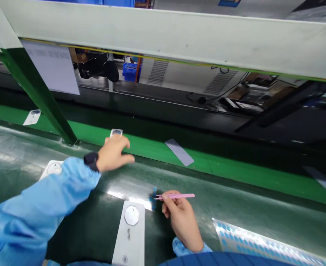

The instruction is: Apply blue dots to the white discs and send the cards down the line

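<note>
At twelve o'clock a pale beam (165,33) is seen, at eleven a blue bin (129,72), and at ten a printed sheet (58,70) is seen beside a green post (41,88).

From the near plate (134,236) on the worktop (220,197), the tweezers (183,195) are at two o'clock; the sheet (251,241), three; another plate (51,168), ten; the belt (151,147), beyond, twelve.

White glare flares near six o'clock on my glossy dark-green tabletop (207,187) and streaks the shiny blue-dotted sheet (262,242) at four. Shadow blackens the flat green belt's (220,170) far side; three o'clock is dimmest. Around eight, my bare left hand (111,153) blurs softly; my slim pink plastic-looking tweezers (181,196) show crisper. Backgrounds toward twelve look soft.
</note>
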Available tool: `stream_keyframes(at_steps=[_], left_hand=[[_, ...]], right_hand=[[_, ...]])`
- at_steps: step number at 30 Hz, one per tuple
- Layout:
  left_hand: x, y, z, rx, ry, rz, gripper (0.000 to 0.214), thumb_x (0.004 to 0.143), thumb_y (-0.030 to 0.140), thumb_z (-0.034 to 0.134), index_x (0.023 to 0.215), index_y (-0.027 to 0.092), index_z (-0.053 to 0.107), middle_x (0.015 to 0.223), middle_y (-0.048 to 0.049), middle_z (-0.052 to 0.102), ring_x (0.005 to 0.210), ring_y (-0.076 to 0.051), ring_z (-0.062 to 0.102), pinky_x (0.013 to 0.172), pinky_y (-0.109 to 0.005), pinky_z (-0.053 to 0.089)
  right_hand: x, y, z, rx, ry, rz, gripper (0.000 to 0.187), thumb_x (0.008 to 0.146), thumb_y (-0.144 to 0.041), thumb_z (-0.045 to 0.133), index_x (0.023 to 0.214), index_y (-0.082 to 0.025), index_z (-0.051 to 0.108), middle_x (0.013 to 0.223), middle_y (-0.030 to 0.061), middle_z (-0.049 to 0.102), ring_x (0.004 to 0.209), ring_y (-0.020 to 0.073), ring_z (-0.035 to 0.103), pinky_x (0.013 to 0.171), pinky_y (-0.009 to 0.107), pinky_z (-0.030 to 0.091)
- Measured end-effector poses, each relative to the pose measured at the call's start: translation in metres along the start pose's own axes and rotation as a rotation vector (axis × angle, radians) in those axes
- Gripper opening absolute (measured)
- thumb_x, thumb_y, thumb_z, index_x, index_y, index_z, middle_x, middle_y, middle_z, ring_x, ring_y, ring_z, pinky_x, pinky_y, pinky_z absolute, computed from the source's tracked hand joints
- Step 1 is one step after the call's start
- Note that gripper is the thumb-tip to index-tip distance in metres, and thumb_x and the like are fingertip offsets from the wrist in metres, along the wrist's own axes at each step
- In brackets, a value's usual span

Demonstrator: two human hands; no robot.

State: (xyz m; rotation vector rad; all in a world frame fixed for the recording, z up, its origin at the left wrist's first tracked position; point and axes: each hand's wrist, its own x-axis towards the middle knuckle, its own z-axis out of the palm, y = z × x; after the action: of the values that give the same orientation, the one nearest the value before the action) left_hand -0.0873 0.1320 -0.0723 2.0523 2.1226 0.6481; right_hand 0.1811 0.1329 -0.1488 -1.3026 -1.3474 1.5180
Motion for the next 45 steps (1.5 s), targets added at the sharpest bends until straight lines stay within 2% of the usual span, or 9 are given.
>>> stream_keyframes(at_steps=[4, 8, 15, 21, 26, 31, 36, 41, 45], left_hand=[[-0.097, 0.022, 0.055, -0.134, -0.204, 0.005, 0.053, 0.051, 0.043, 0.086, 0.088, 0.022, 0.054, 0.107, -0.0016, 0.059, 0.112, -0.027, 0.046, 0.090, -0.039, 0.035], [-0.140, 0.026, 0.086, -0.117, -0.197, -0.012, 0.058, 0.047, 0.042, 0.088, 0.094, 0.025, 0.058, 0.120, -0.0015, 0.058, 0.123, -0.032, 0.041, 0.096, -0.045, 0.031], [-0.138, 0.021, 0.085, -0.186, -0.179, 0.020, 0.040, 0.058, 0.033, 0.084, 0.088, 0.027, 0.059, 0.116, 0.0066, 0.063, 0.119, -0.025, 0.046, 0.095, -0.040, 0.033], [-0.139, 0.020, 0.085, -0.300, -0.139, 0.002, 0.037, 0.059, 0.024, 0.083, 0.085, 0.026, 0.059, 0.113, 0.0040, 0.063, 0.113, -0.024, 0.049, 0.094, -0.039, 0.034], [-0.137, 0.020, 0.084, -0.305, -0.177, -0.065, 0.037, 0.061, 0.015, 0.077, 0.092, 0.026, 0.060, 0.111, 0.0016, 0.059, 0.110, -0.021, 0.050, 0.096, -0.036, 0.036], [-0.130, 0.013, 0.071, -0.485, -0.248, -0.178, 0.039, 0.064, 0.012, 0.066, 0.101, 0.022, 0.057, 0.112, 0.0003, 0.053, 0.079, -0.010, 0.054, 0.075, -0.022, 0.046], [-0.130, -0.001, 0.054, -0.543, -0.242, -0.190, 0.044, 0.062, 0.010, 0.062, 0.104, 0.022, 0.058, 0.111, 0.0002, 0.054, 0.066, -0.008, 0.051, 0.068, -0.021, 0.047], [-0.142, -0.010, 0.060, -0.295, -0.176, -0.176, 0.036, 0.066, 0.013, 0.066, 0.100, 0.024, 0.063, 0.107, 0.0001, 0.061, 0.103, -0.020, 0.053, 0.090, -0.033, 0.040], [-0.149, -0.010, 0.069, -0.224, -0.166, -0.142, 0.028, 0.072, 0.023, 0.069, 0.098, 0.029, 0.066, 0.114, 0.0044, 0.063, 0.114, -0.024, 0.045, 0.093, -0.040, 0.032]], right_hand=[[0.016, -0.007, 0.002, -0.050, -0.090, 0.114, 0.029, 0.058, -0.040, 0.076, 0.067, -0.018, 0.060, 0.055, 0.0028, 0.065, 0.049, 0.0172, 0.060, 0.046, 0.027, 0.049], [0.027, -0.014, 0.007, -0.037, -0.136, 0.232, 0.018, 0.059, -0.024, 0.074, 0.062, -0.017, 0.058, 0.054, 0.0016, 0.065, 0.047, 0.0149, 0.061, 0.044, 0.024, 0.051], [0.030, -0.016, 0.011, -0.099, -0.143, 0.233, 0.013, 0.063, -0.014, 0.071, 0.060, -0.016, 0.058, 0.051, 0.0021, 0.064, 0.043, 0.0134, 0.060, 0.039, 0.020, 0.049], [0.032, -0.015, 0.013, -0.179, -0.136, 0.233, 0.021, 0.059, -0.022, 0.076, 0.059, -0.015, 0.057, 0.048, 0.0014, 0.062, 0.041, 0.0126, 0.059, 0.038, 0.020, 0.048], [0.030, -0.018, 0.005, -0.057, -0.169, 0.306, 0.025, 0.058, -0.026, 0.080, 0.059, -0.015, 0.059, 0.053, 0.0031, 0.064, 0.049, 0.0127, 0.062, 0.047, 0.021, 0.053], [0.022, -0.031, 0.003, -0.011, -0.209, 0.310, 0.027, 0.056, -0.030, 0.082, 0.056, -0.015, 0.060, 0.053, 0.0032, 0.062, 0.054, 0.0154, 0.064, 0.053, 0.024, 0.056], [0.003, -0.041, 0.033, 0.021, -0.342, 0.278, 0.037, 0.051, -0.042, 0.084, 0.060, -0.016, 0.059, 0.053, 0.0018, 0.063, 0.053, 0.0151, 0.063, 0.051, 0.024, 0.054], [-0.004, -0.026, 0.078, -0.035, -0.407, 0.257, 0.034, 0.054, -0.041, 0.079, 0.062, -0.017, 0.056, 0.051, 0.0001, 0.062, 0.048, 0.0145, 0.061, 0.045, 0.023, 0.049], [0.002, -0.009, 0.097, -0.121, -0.375, 0.233, 0.026, 0.058, -0.035, 0.074, 0.061, -0.017, 0.056, 0.050, -0.0007, 0.061, 0.045, 0.0144, 0.060, 0.037, 0.020, 0.043]])
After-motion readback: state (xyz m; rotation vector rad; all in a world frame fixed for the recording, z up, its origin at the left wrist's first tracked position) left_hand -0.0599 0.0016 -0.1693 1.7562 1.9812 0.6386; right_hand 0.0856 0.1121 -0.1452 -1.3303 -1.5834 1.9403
